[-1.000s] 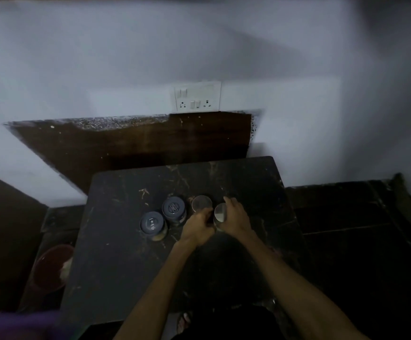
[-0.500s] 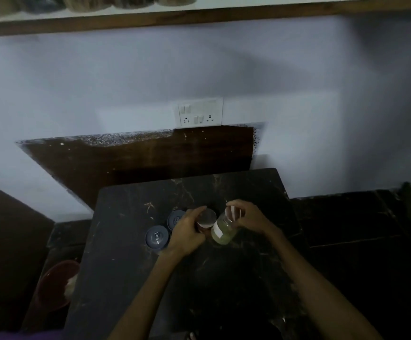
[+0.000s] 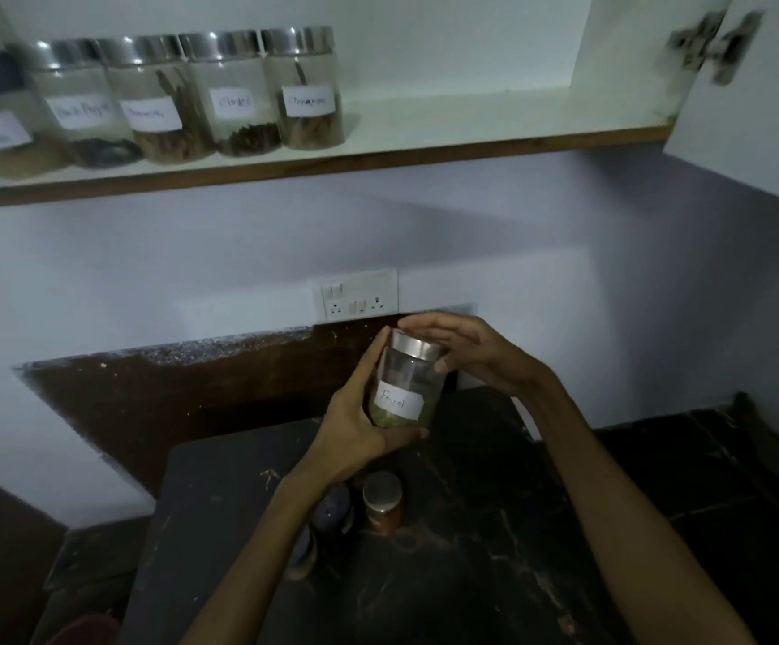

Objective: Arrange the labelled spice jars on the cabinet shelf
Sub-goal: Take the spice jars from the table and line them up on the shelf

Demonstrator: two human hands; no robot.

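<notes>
A glass fennel jar (image 3: 405, 383) with a steel lid and a white label is held in the air above the dark table (image 3: 471, 551). My left hand (image 3: 355, 421) grips its side and base. My right hand (image 3: 466, 351) cups the lid from the right. On the white cabinet shelf (image 3: 448, 118) several labelled jars (image 3: 234, 93) stand in a row at the left. On the table a jar with red powder (image 3: 382, 502) stands below the held jar, and dark-lidded jars (image 3: 331, 509) lie partly hidden behind my left forearm.
An open cabinet door (image 3: 759, 86) with a hinge hangs at the upper right. A switch and socket plate (image 3: 355, 294) sits on the wall behind my hands. The shelf's right half is bare. A reddish bowl (image 3: 85, 630) shows on the floor, lower left.
Both hands have lifted the fennel jar off the table to in front of the wall socket. The view has tilted up, so the shelf with its jars now shows.
</notes>
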